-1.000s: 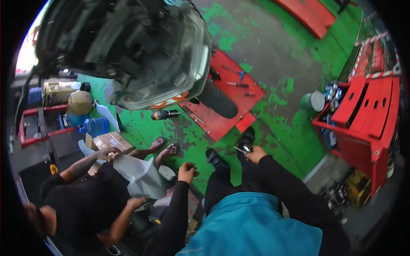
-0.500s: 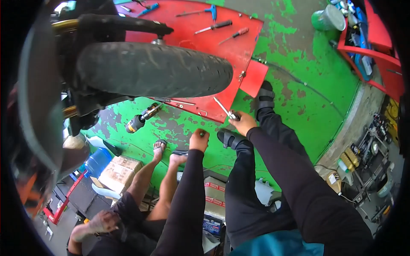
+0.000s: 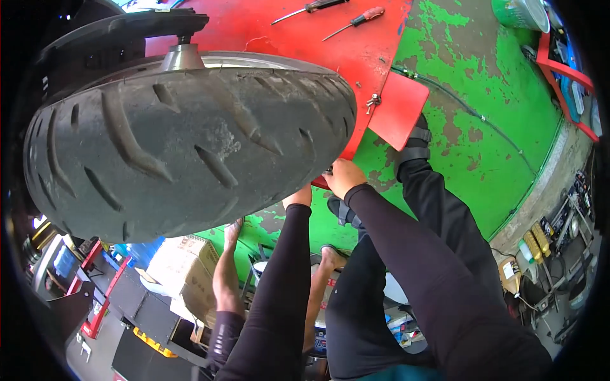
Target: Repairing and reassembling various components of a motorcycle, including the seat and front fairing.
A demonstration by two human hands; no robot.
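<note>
Close in at the lower right edge of a grooved black tyre (image 3: 190, 146), two black-sleeved arms (image 3: 406, 241) reaching up from below: right hand (image 3: 346, 176) just past the tyre, fingers curled closed around a dark tool (image 3: 328, 170), little more than a sliver of it in sight; left hand (image 3: 298, 196) next to it, partly behind the tyre, fingers hidden, with spread and any hold impossible to tell. Behind the tyre, a red platform (image 3: 375, 54), with a red flap (image 3: 401, 111) to the tyre's right and small metal hardware (image 3: 373, 101) between flap and tyre. Above the tyre's right half, lying on the platform, a black-handled screwdriver (image 3: 314, 7) and a red-handled screwdriver (image 3: 366, 16). Well off to the tyre's upper right, a green bucket (image 3: 518, 16). Below the tyre, a cardboard box (image 3: 187, 270) and, alongside, another person's bare leg (image 3: 227, 279). Far to the tyre's lower right, yellow containers (image 3: 539, 240).
</note>
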